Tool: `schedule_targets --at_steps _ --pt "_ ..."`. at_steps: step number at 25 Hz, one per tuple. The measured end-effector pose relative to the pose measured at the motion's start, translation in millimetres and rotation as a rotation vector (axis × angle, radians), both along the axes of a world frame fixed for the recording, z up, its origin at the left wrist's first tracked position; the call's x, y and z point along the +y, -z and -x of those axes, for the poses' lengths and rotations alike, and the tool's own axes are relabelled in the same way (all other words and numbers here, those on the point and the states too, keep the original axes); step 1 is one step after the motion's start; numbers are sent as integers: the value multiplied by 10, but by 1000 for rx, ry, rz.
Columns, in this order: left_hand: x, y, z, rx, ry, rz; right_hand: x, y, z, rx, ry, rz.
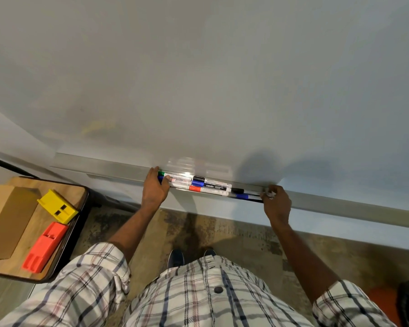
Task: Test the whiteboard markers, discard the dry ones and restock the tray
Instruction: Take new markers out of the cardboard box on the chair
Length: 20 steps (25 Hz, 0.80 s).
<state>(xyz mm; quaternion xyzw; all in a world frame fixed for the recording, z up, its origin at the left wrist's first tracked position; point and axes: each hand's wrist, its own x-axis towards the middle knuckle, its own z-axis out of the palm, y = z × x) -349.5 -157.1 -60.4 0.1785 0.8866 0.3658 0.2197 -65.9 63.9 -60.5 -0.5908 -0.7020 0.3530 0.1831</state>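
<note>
Head view: markers [200, 185] lie in the tray [328, 199] between the fingers [154, 171], left hand [154, 188] curled round one end, right hand [277, 202] pinching the other. Gathering stage, I'd say; next, lift one, uncap, test.

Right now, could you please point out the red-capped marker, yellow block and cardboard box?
red-capped marker [209, 190]: head view, its white barrel.
yellow block [57, 206]: head view, its top face.
cardboard box [7, 220]: head view, top face.

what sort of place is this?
Probably an office meeting room or classroom: a wall-mounted whiteboard, its marker tray holding capped markers, and a small wooden side table carrying a cardboard box.
</note>
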Motion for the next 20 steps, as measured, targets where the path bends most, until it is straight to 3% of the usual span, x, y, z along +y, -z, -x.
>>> schedule_targets --at_steps 5,20 --pt "48 23 87 34 -70 1 12 -11 13 -77 -63 -66" --pt "86 98 -74 59 39 22 -31 141 -32 -140 -41 -78"
